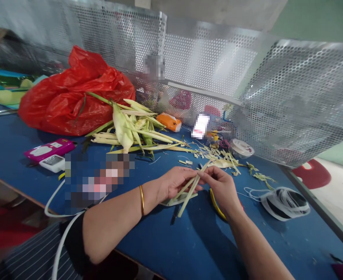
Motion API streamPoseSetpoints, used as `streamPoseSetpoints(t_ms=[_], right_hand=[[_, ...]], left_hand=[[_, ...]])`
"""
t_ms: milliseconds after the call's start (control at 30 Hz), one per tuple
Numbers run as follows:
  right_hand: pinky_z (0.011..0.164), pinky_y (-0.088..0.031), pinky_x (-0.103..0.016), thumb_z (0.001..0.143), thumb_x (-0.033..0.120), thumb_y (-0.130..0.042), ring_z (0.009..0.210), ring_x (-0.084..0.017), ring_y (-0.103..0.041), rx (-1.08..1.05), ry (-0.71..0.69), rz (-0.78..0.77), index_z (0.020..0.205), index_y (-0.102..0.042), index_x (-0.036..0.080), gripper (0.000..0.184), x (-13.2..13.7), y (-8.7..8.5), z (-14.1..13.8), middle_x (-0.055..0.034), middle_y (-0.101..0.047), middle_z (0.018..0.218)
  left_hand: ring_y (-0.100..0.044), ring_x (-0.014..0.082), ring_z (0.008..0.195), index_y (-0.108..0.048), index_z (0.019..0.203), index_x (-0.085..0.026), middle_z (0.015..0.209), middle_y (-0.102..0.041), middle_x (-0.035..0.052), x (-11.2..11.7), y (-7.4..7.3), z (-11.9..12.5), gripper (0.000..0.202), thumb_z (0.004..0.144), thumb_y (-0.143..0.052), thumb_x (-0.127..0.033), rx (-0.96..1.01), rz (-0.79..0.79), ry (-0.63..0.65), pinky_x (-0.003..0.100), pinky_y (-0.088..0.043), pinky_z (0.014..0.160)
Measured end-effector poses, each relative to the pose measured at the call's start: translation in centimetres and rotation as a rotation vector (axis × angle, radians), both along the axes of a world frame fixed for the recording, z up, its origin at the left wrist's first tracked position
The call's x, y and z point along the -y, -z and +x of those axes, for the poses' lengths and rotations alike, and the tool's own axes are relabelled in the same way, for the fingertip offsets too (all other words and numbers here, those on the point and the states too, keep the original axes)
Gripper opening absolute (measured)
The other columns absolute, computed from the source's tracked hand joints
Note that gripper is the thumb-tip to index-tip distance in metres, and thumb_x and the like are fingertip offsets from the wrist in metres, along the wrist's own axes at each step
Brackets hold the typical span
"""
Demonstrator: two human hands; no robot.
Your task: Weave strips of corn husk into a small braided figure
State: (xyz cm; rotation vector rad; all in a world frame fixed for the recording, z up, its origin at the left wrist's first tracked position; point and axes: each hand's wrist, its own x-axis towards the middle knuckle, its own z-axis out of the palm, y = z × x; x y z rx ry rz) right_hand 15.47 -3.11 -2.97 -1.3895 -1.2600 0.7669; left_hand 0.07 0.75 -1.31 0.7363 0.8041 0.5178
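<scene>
Left hand (174,182) and right hand (222,187) meet, each pinching the pale leaf strips (184,205) held between them. Bare blue table (174,241) lies nearer than the hands. A white cord coil (285,202) sits right, near the table's edge.

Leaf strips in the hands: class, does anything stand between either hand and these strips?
Nothing visible does. The left hand and the right hand both pinch the leaf strips directly, just above the blue table.

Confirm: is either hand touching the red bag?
No, the left hand and right hand both pinch the leaf strips, while the red bag lies apart from them at the back of the table.
</scene>
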Motion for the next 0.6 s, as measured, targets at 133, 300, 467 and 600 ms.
streamPoseSetpoints(t_ms=[133, 300, 467, 600], right_hand=[[0.052, -0.034, -0.024, 0.068, 0.046, -0.079, 0.057, -0.011, -0.043, -0.103, 0.015, -0.038, 0.074, -0.067, 0.018, 0.032, 0.1, 0.0, -0.4, 0.0021, -0.058, 0.064], [0.049, -0.037, -0.019, 0.068, 0.038, -0.079, 0.051, -0.008, -0.043, -0.444, -0.015, -0.044, 0.061, -0.062, 0.016, 0.029, 0.4, -1.1, -0.5, 0.0031, -0.053, 0.054], [0.045, -0.041, -0.016, 0.069, 0.017, -0.069, 0.050, -0.007, -0.047, -0.813, 0.460, 0.147, 0.063, -0.055, 0.018, 0.015, -0.1, -3.0, 2.2, 0.0054, -0.051, 0.054], [0.041, -0.039, -0.015, 0.071, 0.010, -0.060, 0.045, -0.006, -0.043, -0.823, 0.500, 0.147, 0.060, -0.049, 0.018, 0.017, -0.4, -3.7, 4.3, 0.0068, -0.046, 0.050]], left_hand=[[-0.053, 0.0065, 0.048, -0.067, 0.080, -0.012, 0.068, -0.065, 0.0007, 0.1, 0.0, 0.0, 0.012, 0.082, -0.067, -0.024, 0.017, 0.005, -0.002, 0.022, -0.048, 0.054], [-0.052, 0.0084, 0.050, -0.068, 0.072, -0.012, 0.065, -0.065, 0.0030, -0.3, -0.3, -0.2, 0.022, 0.081, -0.068, -0.032, -0.087, 0.186, 0.071, 0.023, -0.045, 0.052], [-0.055, 0.0119, 0.053, -0.069, 0.071, -0.016, 0.065, -0.065, 0.0031, -1.5, -0.3, -0.9, 0.032, 0.085, -0.058, -0.042, -0.411, 0.663, 0.059, 0.024, -0.038, 0.052], [-0.052, 0.0152, 0.056, -0.065, 0.053, -0.021, 0.057, -0.061, 0.0011, -1.3, -0.1, -1.6, 0.021, 0.057, -0.083, -0.031, -0.858, 1.136, 0.249, 0.025, -0.034, 0.056]])
